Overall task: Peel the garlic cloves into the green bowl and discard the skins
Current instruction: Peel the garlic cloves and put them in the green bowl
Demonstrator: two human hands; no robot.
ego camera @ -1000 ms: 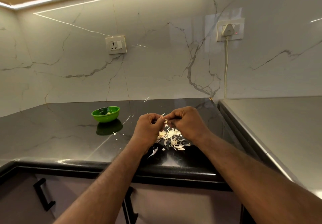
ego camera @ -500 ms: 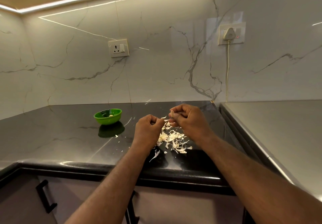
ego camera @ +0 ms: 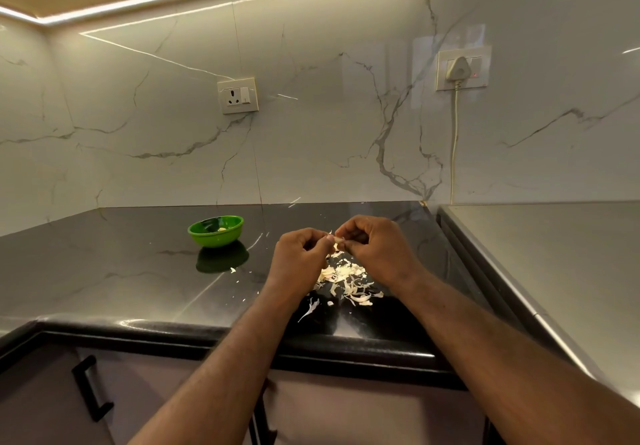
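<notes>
Rejoined right of the green bowl (ego camera: 216, 239), left hand (ego camera: 299, 254) and right hand (ego camera: 376, 250) pinch a garlic clove (ego camera: 336, 238); tugging could drop it.

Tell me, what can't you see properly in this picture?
Head view:
- garlic clove: mostly covered by the left hand and right hand pinching it; peel left unclear.
- green bowl: too far and small to tell what lies inside.
- skins pile: partly hidden behind the left hand.
</notes>
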